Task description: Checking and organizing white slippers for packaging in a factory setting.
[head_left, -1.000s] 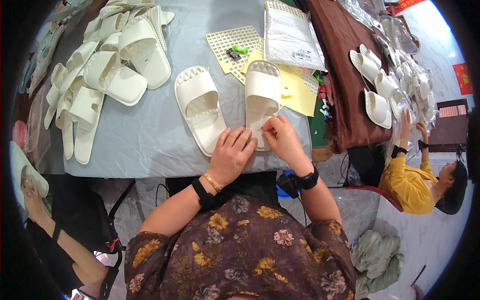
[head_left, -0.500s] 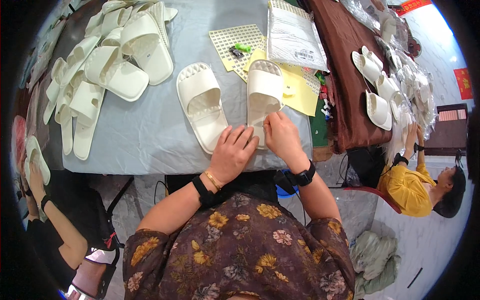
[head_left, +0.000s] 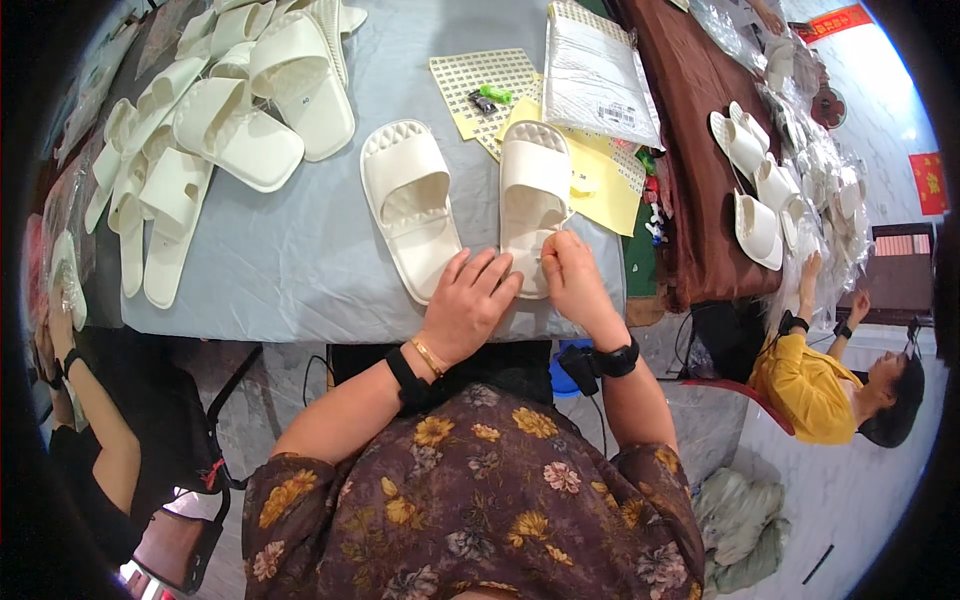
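Two white slide slippers lie side by side on the grey-covered table, toes pointing away from me. The left slipper (head_left: 416, 205) is slightly angled; the right slipper (head_left: 533, 188) stands nearly straight. My left hand (head_left: 467, 308) rests palm down with fingers stretched out, at the heel ends of both slippers, its fingertips on the right one's heel. My right hand (head_left: 580, 280) is closed in a pinch over the right edge of the right slipper, near the heel. Whatever its fingers hold, if anything, is hidden.
A heap of white slippers (head_left: 240, 130) lies at the left. Yellow sticker sheets (head_left: 480, 75), a small green item (head_left: 496, 94) and a white mailing bag (head_left: 600, 85) lie beyond. More slippers (head_left: 757, 230) sit at the right, near a person in yellow (head_left: 805, 385). Another person's arm (head_left: 105, 430) shows at left.
My right hand has shifted slightly toward me and to the right along the slipper, still pinched. My left hand stays at the heels. The person at right has moved their hands apart.
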Available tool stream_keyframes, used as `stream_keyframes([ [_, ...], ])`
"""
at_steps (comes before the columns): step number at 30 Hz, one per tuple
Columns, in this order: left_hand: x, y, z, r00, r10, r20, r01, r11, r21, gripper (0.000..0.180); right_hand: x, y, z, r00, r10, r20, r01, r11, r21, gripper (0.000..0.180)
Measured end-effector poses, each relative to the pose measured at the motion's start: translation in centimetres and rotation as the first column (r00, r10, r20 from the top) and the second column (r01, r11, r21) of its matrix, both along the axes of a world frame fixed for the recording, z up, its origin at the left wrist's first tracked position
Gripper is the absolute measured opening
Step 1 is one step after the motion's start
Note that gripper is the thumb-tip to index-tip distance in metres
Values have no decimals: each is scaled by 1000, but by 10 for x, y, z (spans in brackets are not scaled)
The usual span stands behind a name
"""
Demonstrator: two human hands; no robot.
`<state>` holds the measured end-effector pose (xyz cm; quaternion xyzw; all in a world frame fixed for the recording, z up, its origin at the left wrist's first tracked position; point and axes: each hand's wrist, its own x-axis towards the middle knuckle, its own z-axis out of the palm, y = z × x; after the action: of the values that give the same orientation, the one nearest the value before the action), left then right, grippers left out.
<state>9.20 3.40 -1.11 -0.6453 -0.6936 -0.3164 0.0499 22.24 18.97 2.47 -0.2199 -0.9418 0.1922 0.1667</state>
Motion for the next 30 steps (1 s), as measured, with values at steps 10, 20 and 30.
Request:
stream_keyframes([
  [10,-11,7,32,822,-35,569,-20,996,90,28,1,-24,37,998,-24,-53,2,930,-368,3],
  [20,-12,7,37,795,-19,606,-45,995,90,10,-2,-34,43,999,33,-43,-44,950,-310,13],
  [30,-11,4,33,217,32,976,-9,999,-31,8,-8,-52,34,942,-281,-186,93,748,-657,12],
])
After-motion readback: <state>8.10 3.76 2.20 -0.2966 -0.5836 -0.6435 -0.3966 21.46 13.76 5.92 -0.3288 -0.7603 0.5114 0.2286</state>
